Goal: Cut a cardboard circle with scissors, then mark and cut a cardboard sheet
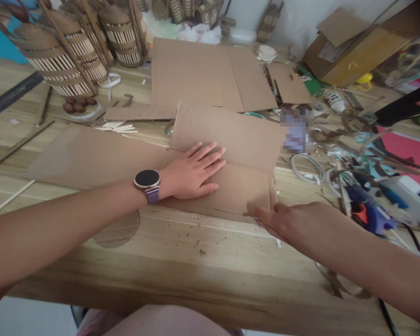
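My left hand [196, 173] lies flat with its fingers spread on a sheet of brown cardboard [245, 186], and a round-faced watch [147, 179] is on that wrist. The sheet has a crease across it, with an upper panel [227, 128] beyond. At the lower right corner of the cardboard is my right hand [283, 219], its fingers closed together at the edge. What is between those fingers is hidden; only a small pale bit shows by the fingertips. A round cardboard piece [121, 231] lies partly under my left forearm.
Several slatted baskets [121, 35] stand at the back left, near a dish of brown balls [79, 107]. Another cardboard sheet [196, 74] lies behind. To the right are a tape roll [307, 168], a blue glue gun [374, 214], scraps and a cardboard box [336, 46].
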The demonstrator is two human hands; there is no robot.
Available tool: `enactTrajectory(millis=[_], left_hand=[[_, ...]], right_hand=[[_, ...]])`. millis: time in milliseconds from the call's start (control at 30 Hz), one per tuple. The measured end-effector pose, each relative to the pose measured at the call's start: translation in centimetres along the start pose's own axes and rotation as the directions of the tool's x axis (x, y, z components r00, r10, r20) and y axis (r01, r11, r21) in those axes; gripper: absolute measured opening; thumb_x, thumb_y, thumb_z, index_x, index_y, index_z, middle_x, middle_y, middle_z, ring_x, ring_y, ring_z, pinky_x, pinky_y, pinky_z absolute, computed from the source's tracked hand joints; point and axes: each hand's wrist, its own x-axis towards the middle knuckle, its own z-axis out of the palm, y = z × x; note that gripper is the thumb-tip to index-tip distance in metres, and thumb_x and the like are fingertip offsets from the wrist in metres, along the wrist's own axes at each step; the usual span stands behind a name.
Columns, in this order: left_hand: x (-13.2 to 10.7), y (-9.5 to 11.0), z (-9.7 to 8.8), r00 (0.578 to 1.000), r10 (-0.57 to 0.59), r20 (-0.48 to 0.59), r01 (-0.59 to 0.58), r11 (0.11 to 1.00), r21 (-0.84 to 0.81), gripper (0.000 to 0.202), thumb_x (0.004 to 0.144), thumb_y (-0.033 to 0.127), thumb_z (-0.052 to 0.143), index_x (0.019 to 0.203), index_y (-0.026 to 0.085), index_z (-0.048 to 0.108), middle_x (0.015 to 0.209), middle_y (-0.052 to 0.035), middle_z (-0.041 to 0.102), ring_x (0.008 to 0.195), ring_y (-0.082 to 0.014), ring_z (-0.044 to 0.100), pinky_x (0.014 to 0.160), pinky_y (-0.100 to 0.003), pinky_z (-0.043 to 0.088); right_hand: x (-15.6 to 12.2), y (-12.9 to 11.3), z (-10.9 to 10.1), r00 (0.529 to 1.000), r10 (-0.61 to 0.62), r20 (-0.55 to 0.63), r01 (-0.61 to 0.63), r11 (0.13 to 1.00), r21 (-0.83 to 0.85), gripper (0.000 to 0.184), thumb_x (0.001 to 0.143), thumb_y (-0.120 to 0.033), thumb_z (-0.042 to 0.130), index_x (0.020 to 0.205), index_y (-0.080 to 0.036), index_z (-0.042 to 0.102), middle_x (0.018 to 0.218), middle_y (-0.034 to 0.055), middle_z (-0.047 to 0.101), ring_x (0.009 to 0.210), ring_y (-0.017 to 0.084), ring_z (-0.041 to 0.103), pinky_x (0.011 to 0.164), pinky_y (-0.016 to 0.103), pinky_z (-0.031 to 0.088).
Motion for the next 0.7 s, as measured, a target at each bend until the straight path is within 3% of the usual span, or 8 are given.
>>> enactTrajectory(millis=[100,267,400,500,600,700], left_hand=[[0.0,-0.1,0.1,1.0,0.001,-0.002,-0.001,1.0,0.015,0.065,0.103,0.049,0.037,0.153,0.009,0.039,0.166,-0.0173,0.024,0.154,-0.0364,0.015,0.124,-0.054,0.011],[-0.1,-0.1,0.0,1.0,0.002,0.006,-0.002,1.0,0.018,0.065,0.103,0.05,0.036,0.153,0.008,0.04,0.166,-0.018,0.024,0.154,-0.037,0.015,0.124,-0.055,0.012],[0.0,0.0,-0.1,1.0,0.005,0.008,-0.005,1.0,0.02,0.065,0.103,0.049,0.035,0.153,0.008,0.039,0.166,-0.0186,0.024,0.154,-0.0372,0.015,0.124,-0.055,0.012],[0.0,0.0,-0.1,1.0,-0.001,0.012,0.0,1.0,0.018,0.065,0.103,0.049,0.036,0.153,0.008,0.039,0.166,-0.0182,0.024,0.154,-0.0365,0.014,0.124,-0.054,0.012],[0.0,0.1,-0.2,1.0,-0.001,0.021,0.0,1.0,0.021,0.065,0.103,0.049,0.037,0.153,0.007,0.039,0.166,-0.0188,0.024,0.154,-0.0372,0.014,0.124,-0.055,0.012],[0.0,0.1,-0.2,1.0,0.0,0.027,-0.001,0.999,0.034,0.065,0.103,0.049,0.037,0.154,0.007,0.038,0.166,-0.0185,0.023,0.154,-0.0374,0.013,0.124,-0.055,0.012]], right_hand=[[-0.2,0.2,0.1,0.998,0.013,0.059,-0.009,0.998,-0.065,0.045,0.082,0.001,0.061,0.117,-0.027,0.063,0.072,0.0024,0.074,0.046,0.021,0.067,0.04,0.023,0.015],[-1.2,0.7,0.4,1.0,0.022,-0.01,-0.023,0.989,-0.143,0.048,0.087,-0.001,0.059,0.129,-0.025,0.06,0.072,0.0059,0.074,0.047,0.024,0.069,0.042,0.029,0.015],[-1.8,1.3,0.4,0.996,0.024,0.081,-0.016,0.995,-0.097,0.044,0.092,-0.003,0.058,0.13,-0.025,0.06,0.072,0.0077,0.074,0.055,0.025,0.073,0.044,0.032,0.017],[-2.3,1.7,0.9,0.996,0.034,0.08,-0.026,0.995,-0.096,0.039,0.096,-0.01,0.058,0.131,-0.026,0.059,0.073,0.0067,0.073,0.055,0.024,0.073,0.045,0.033,0.015],[-2.7,2.1,1.6,0.997,0.05,0.063,-0.045,0.995,-0.089,0.027,0.099,-0.018,0.057,0.125,-0.025,0.062,0.073,0.0055,0.071,0.055,0.023,0.072,0.045,0.032,0.014],[-2.9,2.7,2.1,0.989,0.058,0.135,-0.048,0.996,-0.075,0.015,0.101,-0.027,0.053,0.111,-0.025,0.064,0.076,0.005,0.071,0.058,0.023,0.073,0.044,0.03,0.012]])
